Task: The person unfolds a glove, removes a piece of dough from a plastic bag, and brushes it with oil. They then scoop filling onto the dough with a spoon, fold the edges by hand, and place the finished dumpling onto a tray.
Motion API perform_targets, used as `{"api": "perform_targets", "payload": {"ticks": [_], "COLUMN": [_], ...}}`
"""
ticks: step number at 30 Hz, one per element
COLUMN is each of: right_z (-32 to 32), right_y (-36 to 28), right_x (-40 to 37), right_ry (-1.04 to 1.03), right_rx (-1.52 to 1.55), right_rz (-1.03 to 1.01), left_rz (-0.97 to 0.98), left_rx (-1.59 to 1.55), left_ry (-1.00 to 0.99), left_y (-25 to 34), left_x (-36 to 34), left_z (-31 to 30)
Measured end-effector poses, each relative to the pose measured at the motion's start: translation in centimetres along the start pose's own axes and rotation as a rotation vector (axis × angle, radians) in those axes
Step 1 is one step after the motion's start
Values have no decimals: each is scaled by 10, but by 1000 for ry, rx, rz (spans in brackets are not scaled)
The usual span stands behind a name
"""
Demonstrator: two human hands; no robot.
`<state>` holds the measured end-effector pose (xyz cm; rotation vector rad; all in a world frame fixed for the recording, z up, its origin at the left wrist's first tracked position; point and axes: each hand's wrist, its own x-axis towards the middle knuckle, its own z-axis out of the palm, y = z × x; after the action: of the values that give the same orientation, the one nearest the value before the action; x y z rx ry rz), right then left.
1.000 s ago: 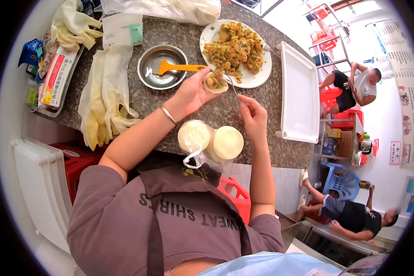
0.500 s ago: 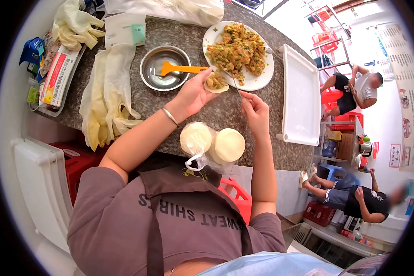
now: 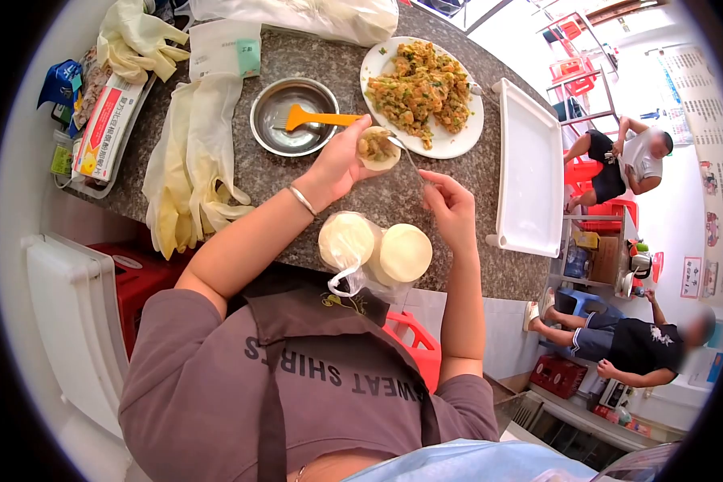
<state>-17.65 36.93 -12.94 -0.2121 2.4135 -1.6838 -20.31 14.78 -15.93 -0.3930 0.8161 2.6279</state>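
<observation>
On the left, my left hand (image 3: 339, 165) holds a round dough wrapper (image 3: 382, 163) with some filling (image 3: 374, 146) on it. My right hand (image 3: 451, 207) grips a thin metal utensil (image 3: 410, 159), whose tip touches the filling on the wrapper. Beyond them is a white plate (image 3: 466, 141) heaped with chopped filling (image 3: 422, 88). An orange brush (image 3: 320, 118) rests in a steel bowl (image 3: 275, 95), its handle end near my left hand. Two stacks of round wrappers, one in a clear bag (image 3: 347, 239) and the other (image 3: 405, 253) beside it, are close to my body.
A white tray (image 3: 528, 173) lies at the right table edge. Pale gloves (image 3: 189, 161) and a medicine box (image 3: 107, 128) lie left, with a plastic bag (image 3: 313, 18) at the far edge. Two people (image 3: 643, 165) (image 3: 643, 349) are off to the right.
The utensil's tip has moved from the plate's edge onto the filling in the wrapper. The wrapper now faces up more, and my right hand is slightly lower.
</observation>
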Motion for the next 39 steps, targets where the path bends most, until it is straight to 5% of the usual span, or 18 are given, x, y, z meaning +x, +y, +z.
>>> {"api": "perform_targets", "payload": {"ticks": [20,25,31,33,35,37,39], "right_z": [-4,-24,-25,-18,-5,9,15], "right_y": [-3,13,22,17,7,-1,2], "right_x": [-13,-1,33,39,34,30,34], "right_ry": [21,231,398,556,544,231,163], "right_rx": [-439,-231,-551,-800,-723,-244,-69], "right_rz": [-309,-133,-148,-541,-507,-414,-375], "left_rz": [17,16,208,245,238,287,345], "left_rx": [330,211,488,464,457,486,523], "left_ry": [-95,-149,-333,-321,-295,-305,-306], "left_y": [-3,-1,-6,-3,0,2,-2], "left_x": [-1,-6,-12,-14,-16,-18,-17], "left_z": [5,11,13,17,20,19,19]}}
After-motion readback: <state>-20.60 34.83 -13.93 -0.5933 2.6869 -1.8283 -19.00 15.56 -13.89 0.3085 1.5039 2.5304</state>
